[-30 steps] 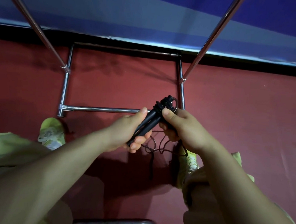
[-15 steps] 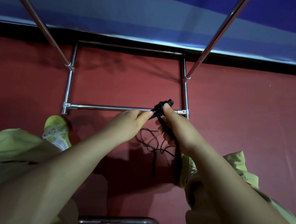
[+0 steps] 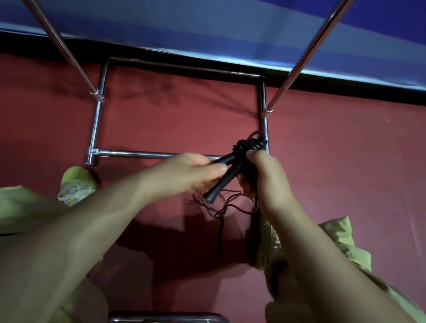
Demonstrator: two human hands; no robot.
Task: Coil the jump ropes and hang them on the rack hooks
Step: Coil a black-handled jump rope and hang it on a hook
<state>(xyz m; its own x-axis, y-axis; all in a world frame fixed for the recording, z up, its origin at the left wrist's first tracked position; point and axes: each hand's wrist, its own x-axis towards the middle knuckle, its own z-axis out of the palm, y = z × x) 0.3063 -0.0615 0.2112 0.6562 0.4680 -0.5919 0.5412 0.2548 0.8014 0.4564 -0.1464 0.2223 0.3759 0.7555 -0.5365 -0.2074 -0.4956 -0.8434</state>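
Through the head camera we count two hands, both closed on one black jump rope [image 3: 234,167] held above the red floor [image 3: 355,156]. Our left hand [image 3: 189,175] curls its fingers round the nearer of the two handles, whose flared end pokes out below the fingers. Our right hand [image 3: 263,174] grips the second handle just beside it, thumb pressed up near the top, where the cord is wrapped in several turns around both handles. We cannot count those turns exactly. Below the hands a loose tangle of thin cord [image 3: 225,206] hangs down, with one strand trailing lower. Behind the rope stands one chrome rack [image 3: 97,120]: we count two slanting uprights rising toward us and a rectangular base of four tubes on the floor; the rope's wrapped top sits in front of the base's near right corner. No hooks fall within this view. One more curved chrome tube [image 3: 169,317] shows at the bottom edge. We see two yellow-green shoes, the left shoe [image 3: 76,186] in full, the right shoe [image 3: 267,235] mostly hidden behind the forearm. A blue wall [image 3: 214,20] runs across the top.
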